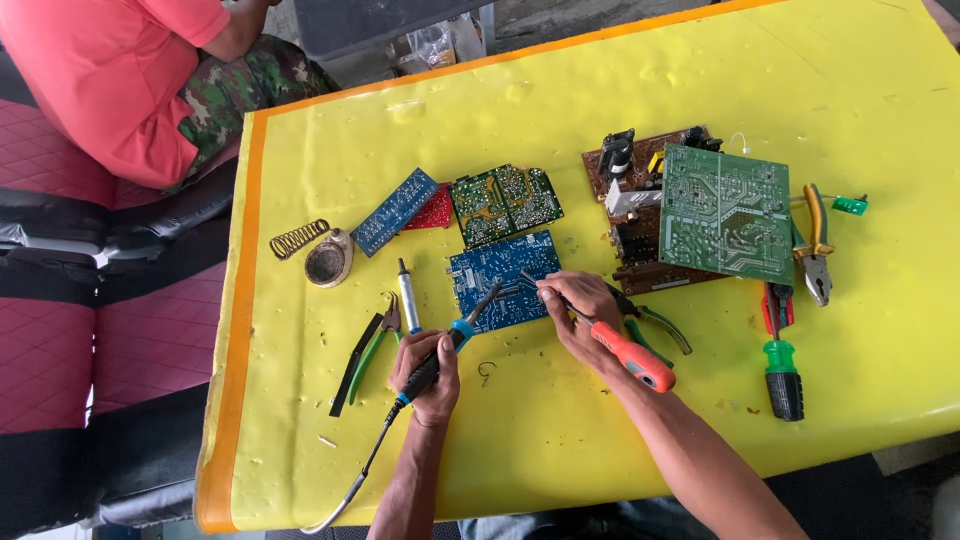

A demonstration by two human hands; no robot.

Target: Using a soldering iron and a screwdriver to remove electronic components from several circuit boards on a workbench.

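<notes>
Yellow plastic sheeting covers the table (700, 80), and both of the person's hands meet over a blue circuit board (500, 270) lying flat near its middle. The left hand (425, 375) is clenched around the dark grip of a soldering iron (455, 335), its tip slanting up onto the lower part of the board and its cord trailing off the near edge. The right hand (580, 305) grasps an orange-handled screwdriver (625, 352), the thin shaft pointing left so the tip touches the board just beside the iron's tip.

As I read it, the step in hand is working a single joint on that board: heat from one side, a prying or steadying tip from the other. I would judge the next move calls for keeping both tips on the same small spot with the board lying loose, so light pressure matters more than force.

Around them lie green-handled pliers (375, 345) and a slim white tool (408, 295) to the left, a round tin of tip cleaner (328, 262) with a coiled iron stand (298, 238), more boards beyond, a large green board (725, 212) on a brown one, and yellow-handled pliers (815, 245) and a green-and-black screwdriver (783, 378) to the right. Another person in a red shirt (110, 70) sits at the far left corner, well apart.
</notes>
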